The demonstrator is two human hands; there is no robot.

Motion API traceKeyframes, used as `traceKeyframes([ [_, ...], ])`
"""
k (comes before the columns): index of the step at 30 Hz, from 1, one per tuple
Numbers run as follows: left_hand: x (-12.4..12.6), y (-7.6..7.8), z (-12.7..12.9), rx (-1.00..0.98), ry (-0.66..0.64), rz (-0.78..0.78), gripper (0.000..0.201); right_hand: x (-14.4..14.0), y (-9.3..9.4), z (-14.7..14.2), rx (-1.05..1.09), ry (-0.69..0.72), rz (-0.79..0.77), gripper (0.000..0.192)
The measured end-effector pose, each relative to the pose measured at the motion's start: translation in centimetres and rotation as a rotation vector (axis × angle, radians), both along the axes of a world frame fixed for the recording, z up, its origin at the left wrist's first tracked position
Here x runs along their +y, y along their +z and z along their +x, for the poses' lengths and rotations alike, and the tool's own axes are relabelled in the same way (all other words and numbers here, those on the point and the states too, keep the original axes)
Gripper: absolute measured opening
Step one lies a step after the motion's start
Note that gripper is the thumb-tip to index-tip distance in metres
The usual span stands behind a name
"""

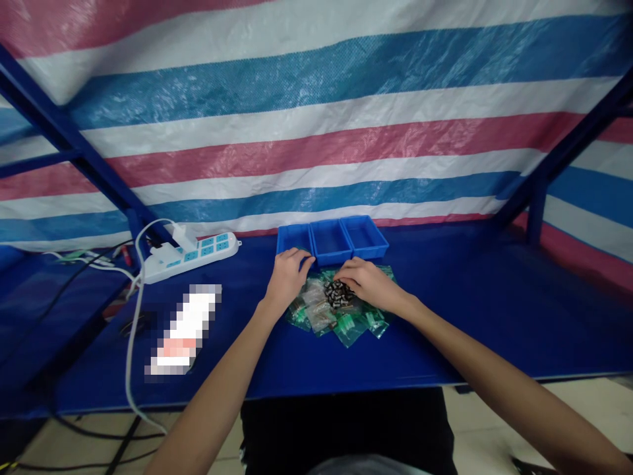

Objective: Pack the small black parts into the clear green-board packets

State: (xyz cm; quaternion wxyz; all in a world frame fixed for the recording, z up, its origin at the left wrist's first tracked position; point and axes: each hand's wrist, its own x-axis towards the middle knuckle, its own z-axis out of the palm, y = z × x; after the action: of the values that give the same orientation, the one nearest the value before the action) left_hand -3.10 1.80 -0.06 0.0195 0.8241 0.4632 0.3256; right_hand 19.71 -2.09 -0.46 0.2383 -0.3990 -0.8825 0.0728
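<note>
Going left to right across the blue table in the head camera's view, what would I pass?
White power strip → blurred white item → left hand → pile of small dark parts → right hand.

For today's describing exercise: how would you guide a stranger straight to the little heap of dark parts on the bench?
Start at the three blue trays at the back of the blue bench. Just in front lie clear green-tinted bags. The heap of dark parts sits on them, at the right hand: loose, black and metallic, unbagged.
</note>
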Motion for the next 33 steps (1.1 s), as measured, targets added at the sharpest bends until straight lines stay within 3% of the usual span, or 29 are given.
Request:
traceKeyframes([
  [5, 0.0, -0.1, 0.5, -0.082, -0.006, -0.012, 0.012, 0.3, -0.2, -0.1, -0.040, -0.024, 0.015, 0.025],
  [17, 0.2, -0.2, 1.1, -0.046, -0.033, -0.020, 0.023, 0.6, -0.2, -0.5, 0.008, -0.071, -0.035, 0.018],
  [26, 0.4, -0.3, 1.0, -0.078, -0.061, -0.028, 0.023, 0.4, 0.3, -0.6, 0.239, -0.176, -0.052, 0.014],
  [33, 0.4, -0.2, 1.1, -0.094, -0.058, -0.042, 0.018, 0.7, 1.3, 0.4, 0.437, -0.301, 0.030, 0.014],
])
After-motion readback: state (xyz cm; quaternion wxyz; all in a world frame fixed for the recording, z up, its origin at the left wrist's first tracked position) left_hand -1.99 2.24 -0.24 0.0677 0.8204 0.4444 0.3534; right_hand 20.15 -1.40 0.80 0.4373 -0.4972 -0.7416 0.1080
